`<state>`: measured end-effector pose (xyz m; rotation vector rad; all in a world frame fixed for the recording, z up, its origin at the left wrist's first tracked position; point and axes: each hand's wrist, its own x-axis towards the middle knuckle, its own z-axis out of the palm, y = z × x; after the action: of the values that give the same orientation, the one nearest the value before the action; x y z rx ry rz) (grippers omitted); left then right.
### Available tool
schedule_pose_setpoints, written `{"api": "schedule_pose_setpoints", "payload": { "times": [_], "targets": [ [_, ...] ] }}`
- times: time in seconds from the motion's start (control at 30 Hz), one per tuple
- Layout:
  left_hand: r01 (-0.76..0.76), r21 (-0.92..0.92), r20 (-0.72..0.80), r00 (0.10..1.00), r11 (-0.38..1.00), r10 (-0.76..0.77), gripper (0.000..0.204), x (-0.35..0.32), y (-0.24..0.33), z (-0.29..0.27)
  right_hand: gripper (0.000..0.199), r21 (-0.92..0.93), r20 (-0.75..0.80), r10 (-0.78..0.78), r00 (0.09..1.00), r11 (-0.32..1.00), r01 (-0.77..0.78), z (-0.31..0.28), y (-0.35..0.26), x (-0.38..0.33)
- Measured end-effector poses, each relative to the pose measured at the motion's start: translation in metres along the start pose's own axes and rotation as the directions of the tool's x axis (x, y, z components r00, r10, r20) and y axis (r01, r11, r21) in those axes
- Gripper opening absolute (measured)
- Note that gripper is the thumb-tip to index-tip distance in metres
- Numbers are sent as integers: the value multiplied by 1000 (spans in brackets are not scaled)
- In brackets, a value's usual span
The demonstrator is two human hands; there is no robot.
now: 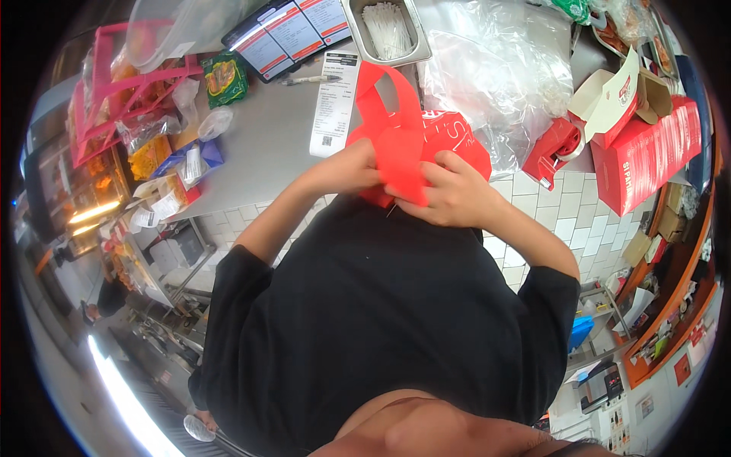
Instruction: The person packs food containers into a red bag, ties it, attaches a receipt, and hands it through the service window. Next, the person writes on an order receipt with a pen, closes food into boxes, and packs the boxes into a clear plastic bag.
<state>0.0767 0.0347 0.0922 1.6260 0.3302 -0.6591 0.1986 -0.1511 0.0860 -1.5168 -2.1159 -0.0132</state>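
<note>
Close in front of my body, at the counter's near edge, is a red carry bag (464, 141) with white printing and wide strap handles. Its loop of strap (401, 156) stands up and folds down between my hands. My right hand (455, 190) is closed, thumb and fingers pinching the strap's lower end. From the other side my left hand (352, 167) grips the bag, its fingertips partly hidden behind the red fabric. Just left of the bag lies a long printed receipt (335, 107), with a pen (311, 79) across it.
A tablet (285, 34) and a metal tray of white sticks (386, 32) sit at the back. Clear plastic bags (495, 84) cover the counter's right side, beside a red tape dispenser (554, 148) and a red carton (647, 156). A pink rack (129, 84) and packets stand left.
</note>
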Motion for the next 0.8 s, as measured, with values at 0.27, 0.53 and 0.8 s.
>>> {"api": "schedule_pose_setpoints", "payload": {
  "times": [0.27,0.53,0.8],
  "targets": [
    [3,-308,223,972,951,69,22,1,-15,3,21,376,55,460,886,813,-445,5,-15,2],
    [-93,-413,124,980,906,157,18,13,-45,21,19,277,-24,391,920,887,-369,5,-21,-4],
    [-24,-610,262,937,792,231,27,13,-31,4,19,538,-142,528,837,751,-382,19,-29,-6]
  ]
}}
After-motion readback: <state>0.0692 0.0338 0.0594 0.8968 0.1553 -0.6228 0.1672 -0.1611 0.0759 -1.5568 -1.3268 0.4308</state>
